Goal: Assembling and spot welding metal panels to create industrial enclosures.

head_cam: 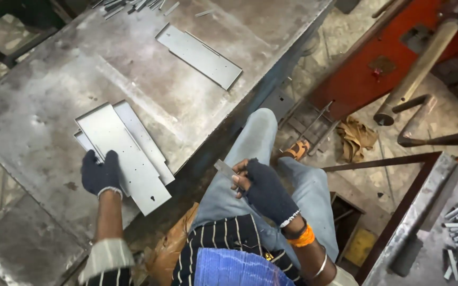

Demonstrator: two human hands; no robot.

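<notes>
Gloved hands on sheet metal, edges looking sharp

Left hand (100, 173) is pressing flat, fingers spread, on the stack of metal plates (128, 153) near the worktop's (38, 106) front edge; I'd say it could slide off and fall. Right hand (265, 189) is hovering over the lap, bare fingertips pinching a small metal strip (223, 168), risking a cut.

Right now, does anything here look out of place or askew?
Slightly: the flat grey sheet-metal plates under the gloved left hand are fanned unevenly, overhanging the worn steel table edge. A crumpled tan rag lies on the floor.
</notes>
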